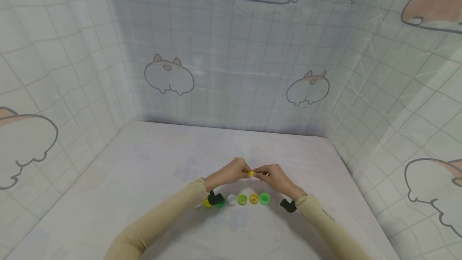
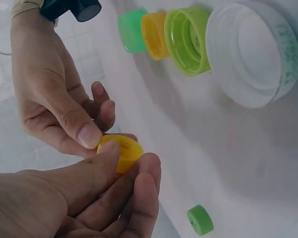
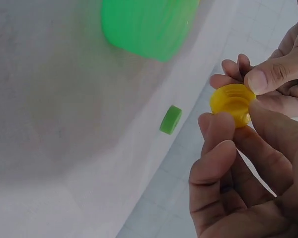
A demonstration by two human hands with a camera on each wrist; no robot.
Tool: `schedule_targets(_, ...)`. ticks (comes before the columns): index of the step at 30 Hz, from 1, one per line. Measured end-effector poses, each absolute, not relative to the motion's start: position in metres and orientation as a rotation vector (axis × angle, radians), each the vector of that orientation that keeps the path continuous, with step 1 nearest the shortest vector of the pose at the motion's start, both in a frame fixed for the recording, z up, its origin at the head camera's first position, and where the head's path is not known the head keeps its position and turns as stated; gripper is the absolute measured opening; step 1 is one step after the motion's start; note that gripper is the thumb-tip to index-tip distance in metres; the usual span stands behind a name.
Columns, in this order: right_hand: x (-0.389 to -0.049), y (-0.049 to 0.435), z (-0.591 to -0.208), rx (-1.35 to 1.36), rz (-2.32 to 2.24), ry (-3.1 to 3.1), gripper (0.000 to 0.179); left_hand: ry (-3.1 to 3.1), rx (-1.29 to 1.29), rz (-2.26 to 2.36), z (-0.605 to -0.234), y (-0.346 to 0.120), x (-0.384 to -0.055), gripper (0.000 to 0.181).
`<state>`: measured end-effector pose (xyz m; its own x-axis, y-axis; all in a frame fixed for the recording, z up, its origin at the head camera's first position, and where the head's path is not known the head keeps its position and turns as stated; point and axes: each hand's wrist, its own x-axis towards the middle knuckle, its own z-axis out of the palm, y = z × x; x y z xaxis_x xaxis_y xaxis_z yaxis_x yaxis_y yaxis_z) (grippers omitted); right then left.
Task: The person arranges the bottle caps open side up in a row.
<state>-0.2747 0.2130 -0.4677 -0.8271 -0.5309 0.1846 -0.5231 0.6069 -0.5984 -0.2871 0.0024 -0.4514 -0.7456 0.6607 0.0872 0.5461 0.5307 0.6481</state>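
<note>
A small yellow bottle cap is held above the table between both hands. My left hand pinches one side of its rim between thumb and fingers. On the opposite side, my right hand grips it with thumb and fingertips. In the right wrist view the hollow inside of the yellow cap shows, ridged around its edge. A small green cap lies on the table near the hands, standing apart from the other caps.
Nearer the body runs a row of caps: a green one, an orange-yellow one, a lime one and a white one. Further left, a yellow cap is partly covered by the left wrist camera. Patterned curtains surround the table.
</note>
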Motion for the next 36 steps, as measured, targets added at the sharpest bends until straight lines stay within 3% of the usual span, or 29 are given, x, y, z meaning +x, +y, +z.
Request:
schedule_targets(17, -0.285, 0.211, -0.476, -0.841, -1.343, 2.651, 0.022, 2.680, 0.899, 1.124, -0.457, 0.004, -0.288, 0.023)
schedule_targets(24, -0.285, 0.208, -0.475, -0.745, -1.473, 2.597, 0.020, 2.679, 0.893, 1.160, -0.455, 0.005, -0.288, 0.034)
schedule_targets(36, -0.284, 0.208, -0.475, -0.720, -1.451, 2.566, 0.022, 2.688, 0.874, 1.119, -0.458, 0.004, -0.287, 0.023)
